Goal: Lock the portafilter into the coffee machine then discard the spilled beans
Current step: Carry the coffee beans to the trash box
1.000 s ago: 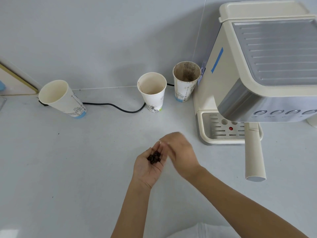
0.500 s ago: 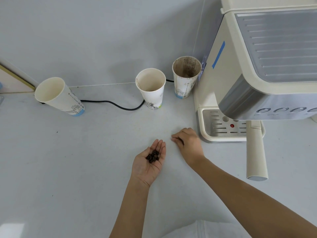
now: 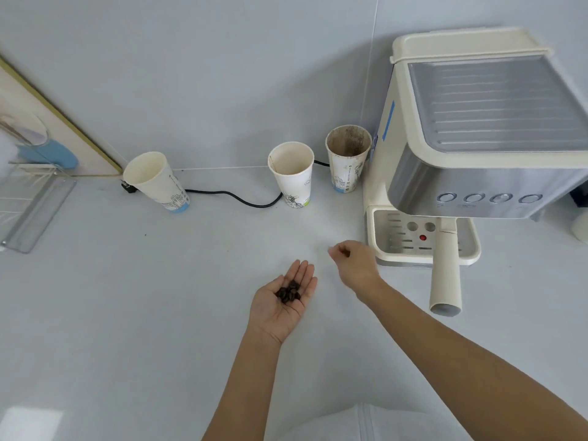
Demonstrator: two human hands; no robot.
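Note:
A cream and steel coffee machine (image 3: 471, 128) stands at the right. The portafilter's cream handle (image 3: 445, 268) juts toward me from under its front, above the drip tray (image 3: 471, 253). My left hand (image 3: 283, 300) lies palm up above the table, cupping a small heap of dark coffee beans (image 3: 289, 292). My right hand (image 3: 354, 264) hovers just right of it, near the drip tray, with fingertips pinched together; whether a bean sits between them is too small to tell.
Three paper cups stand at the back: a leaning one (image 3: 157, 181) at left, a clean one (image 3: 292, 173) in the middle, a coffee-stained one (image 3: 348, 157) beside the machine. A black cable (image 3: 235, 197) runs behind them. A clear plastic stand (image 3: 35, 205) sits at far left.
My right hand left the palm of my left hand, went down to the table near the drip tray, and now is lifted slightly with fingers pinched. The left hand stayed cupped with beans.

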